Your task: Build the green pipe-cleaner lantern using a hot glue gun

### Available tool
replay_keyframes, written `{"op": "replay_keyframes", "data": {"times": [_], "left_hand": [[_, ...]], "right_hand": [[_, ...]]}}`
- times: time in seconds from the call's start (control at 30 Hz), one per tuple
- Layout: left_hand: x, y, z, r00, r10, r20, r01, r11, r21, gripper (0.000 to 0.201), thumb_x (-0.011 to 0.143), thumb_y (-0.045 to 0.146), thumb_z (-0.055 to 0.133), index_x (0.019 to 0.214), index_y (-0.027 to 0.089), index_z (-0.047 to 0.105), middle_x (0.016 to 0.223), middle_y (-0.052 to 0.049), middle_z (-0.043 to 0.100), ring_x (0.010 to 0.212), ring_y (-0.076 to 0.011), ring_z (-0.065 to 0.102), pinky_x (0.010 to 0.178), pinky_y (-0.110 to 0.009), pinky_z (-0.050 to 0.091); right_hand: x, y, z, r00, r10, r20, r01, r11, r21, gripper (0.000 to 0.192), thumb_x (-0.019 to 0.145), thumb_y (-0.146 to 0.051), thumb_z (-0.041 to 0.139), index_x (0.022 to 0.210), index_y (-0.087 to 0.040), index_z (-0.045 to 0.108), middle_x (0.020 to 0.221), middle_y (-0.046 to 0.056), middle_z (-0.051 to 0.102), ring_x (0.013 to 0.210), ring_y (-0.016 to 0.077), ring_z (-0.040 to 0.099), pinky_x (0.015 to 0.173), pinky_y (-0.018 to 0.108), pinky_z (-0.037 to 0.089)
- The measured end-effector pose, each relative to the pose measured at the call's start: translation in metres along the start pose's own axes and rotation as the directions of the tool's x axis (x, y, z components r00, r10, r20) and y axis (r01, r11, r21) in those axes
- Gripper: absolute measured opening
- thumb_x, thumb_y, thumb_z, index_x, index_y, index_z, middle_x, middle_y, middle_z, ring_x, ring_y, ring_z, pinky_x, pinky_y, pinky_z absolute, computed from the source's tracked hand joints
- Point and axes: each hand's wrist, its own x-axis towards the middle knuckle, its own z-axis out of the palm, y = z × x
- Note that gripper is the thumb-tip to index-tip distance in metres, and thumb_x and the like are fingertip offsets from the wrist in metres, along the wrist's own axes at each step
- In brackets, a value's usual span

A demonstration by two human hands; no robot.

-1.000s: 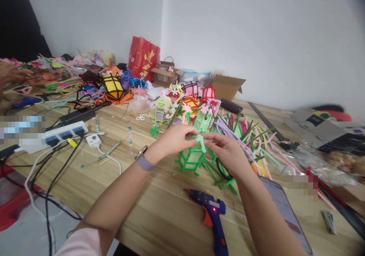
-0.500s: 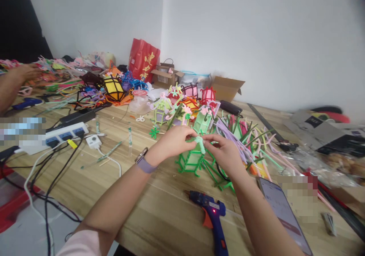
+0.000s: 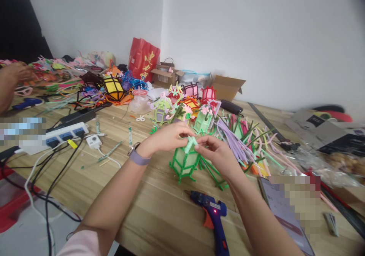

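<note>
A green pipe-cleaner lantern [image 3: 186,161] stands on the table between my hands, its pale panels framed by darker green stems. Along its top edge lies a pale mint pipe cleaner [image 3: 190,145], bent at an angle. My left hand [image 3: 178,134] pinches the lantern's top from the left, its fingertips partly hidden behind the rim. From the right, my right hand [image 3: 212,149] presses thumb and forefinger together at the end of the mint strip. A blue glue gun [image 3: 213,214] with a lit red light lies in front of the lantern.
Finished lanterns [image 3: 203,119] crowd behind my hands. Purple pipe cleaners [image 3: 234,142] lie to the right, near a phone [image 3: 281,214]. A power strip [image 3: 67,134] with trailing cables sits left. Another person's hand [image 3: 17,73] works at the far left.
The green lantern has shifted slightly left and toward me, turning so that a corner faces me. Both my hands have moved with it, still at its top edge.
</note>
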Motion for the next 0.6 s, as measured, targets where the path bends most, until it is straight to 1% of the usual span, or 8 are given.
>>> {"op": "replay_keyframes", "data": {"times": [0.1, 0.17, 0.23, 0.3, 0.37, 0.47, 0.53, 0.6], "left_hand": [[0.001, 0.0, 0.001, 0.996, -0.072, 0.049, 0.076, 0.994, -0.074, 0.028, 0.078, 0.012, 0.055, 0.1, 0.017, 0.07, 0.102, -0.004, 0.072, 0.095, -0.0172, 0.065, 0.083, -0.025, 0.048], [0.0, -0.001, 0.002, 0.988, -0.145, 0.05, 0.151, 0.979, -0.136, 0.03, 0.077, 0.013, 0.055, 0.104, 0.017, 0.066, 0.1, -0.003, 0.072, 0.09, -0.0164, 0.065, 0.078, -0.025, 0.048], [0.0, -0.003, 0.004, 0.977, -0.21, 0.039, 0.213, 0.951, -0.226, 0.032, 0.075, 0.013, 0.056, 0.108, 0.017, 0.059, 0.091, -0.001, 0.071, 0.082, -0.0147, 0.064, 0.07, -0.023, 0.046], [-0.001, -0.006, 0.006, 0.968, -0.249, 0.041, 0.248, 0.908, -0.338, 0.033, 0.075, 0.013, 0.057, 0.107, 0.018, 0.052, 0.081, 0.002, 0.068, 0.072, -0.0122, 0.06, 0.063, -0.021, 0.042], [-0.001, -0.009, 0.008, 0.963, -0.262, 0.063, 0.262, 0.862, -0.434, 0.03, 0.074, 0.013, 0.058, 0.102, 0.018, 0.049, 0.075, 0.004, 0.065, 0.066, -0.0104, 0.057, 0.06, -0.02, 0.039], [0.0, -0.011, 0.009, 0.961, -0.259, 0.101, 0.272, 0.802, -0.532, 0.027, 0.073, 0.012, 0.06, 0.096, 0.018, 0.048, 0.075, 0.004, 0.063, 0.066, -0.0098, 0.056, 0.063, -0.021, 0.039], [0.001, -0.011, 0.009, 0.96, -0.257, 0.115, 0.276, 0.779, -0.563, 0.025, 0.071, 0.011, 0.062, 0.092, 0.018, 0.049, 0.077, 0.004, 0.063, 0.068, -0.0101, 0.058, 0.065, -0.022, 0.039], [0.001, -0.01, 0.008, 0.959, -0.259, 0.116, 0.278, 0.775, -0.568, 0.022, 0.071, 0.011, 0.063, 0.088, 0.017, 0.05, 0.077, 0.004, 0.062, 0.07, -0.0103, 0.058, 0.065, -0.022, 0.04]], "right_hand": [[0.0, 0.0, 0.001, 1.0, -0.004, 0.015, 0.004, 1.0, 0.023, 0.038, 0.069, -0.037, 0.073, 0.101, -0.021, 0.06, 0.072, -0.003, 0.06, 0.061, 0.0129, 0.053, 0.057, 0.027, 0.043], [-0.001, -0.003, 0.001, 0.999, -0.034, 0.03, 0.034, 0.999, -0.001, 0.041, 0.072, -0.034, 0.07, 0.109, -0.021, 0.058, 0.073, -0.003, 0.059, 0.061, 0.0127, 0.053, 0.056, 0.027, 0.042], [-0.002, -0.005, 0.001, 0.997, -0.057, 0.044, 0.058, 0.998, -0.033, 0.039, 0.074, -0.033, 0.068, 0.111, -0.022, 0.06, 0.074, -0.002, 0.058, 0.062, 0.0132, 0.053, 0.057, 0.027, 0.042], [-0.003, -0.007, 0.001, 0.996, -0.067, 0.05, 0.07, 0.996, -0.053, 0.035, 0.076, -0.033, 0.066, 0.109, -0.022, 0.062, 0.074, -0.002, 0.057, 0.063, 0.0137, 0.053, 0.058, 0.028, 0.043], [-0.004, -0.007, 0.001, 0.996, -0.076, 0.047, 0.079, 0.995, -0.065, 0.032, 0.076, -0.033, 0.066, 0.106, -0.022, 0.064, 0.074, -0.001, 0.057, 0.064, 0.0139, 0.053, 0.058, 0.028, 0.044], [-0.004, -0.006, 0.001, 0.995, -0.082, 0.048, 0.085, 0.994, -0.07, 0.03, 0.076, -0.032, 0.066, 0.105, -0.021, 0.066, 0.073, -0.002, 0.057, 0.063, 0.0135, 0.052, 0.058, 0.027, 0.043], [-0.003, -0.006, 0.001, 0.995, -0.08, 0.053, 0.084, 0.994, -0.069, 0.03, 0.076, -0.031, 0.066, 0.104, -0.02, 0.067, 0.072, -0.002, 0.058, 0.063, 0.0133, 0.052, 0.059, 0.027, 0.044], [-0.003, -0.007, 0.001, 0.995, -0.081, 0.053, 0.085, 0.994, -0.076, 0.03, 0.076, -0.03, 0.066, 0.104, -0.02, 0.067, 0.072, -0.002, 0.058, 0.064, 0.0134, 0.053, 0.06, 0.027, 0.044]]}}
